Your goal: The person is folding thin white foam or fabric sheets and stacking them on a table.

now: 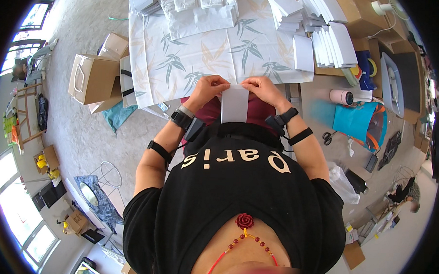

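Observation:
Over my lap, close to the near edge of the table, I hold a flat white paper piece (235, 106) shaped like a narrow rectangle. It hangs down from its upper end, and whether it is an envelope, a sleeve or a folded carton I cannot tell. My left hand (210, 89) pinches its upper left corner between thumb and fingers. At the upper right corner, my right hand (263, 89) pinches it the same way. Dark straps with small devices circle both wrists and forearms.
A leaf-patterned cloth (198, 54) covers the table. Clear plastic bags (199, 20) lie at its far side, with stacks of white paper pieces (334, 44) at the right. Cardboard boxes (93, 79) stand left. A pink cup (342, 97), turquoise bag (355, 123) and scissors (328, 137) are on the right.

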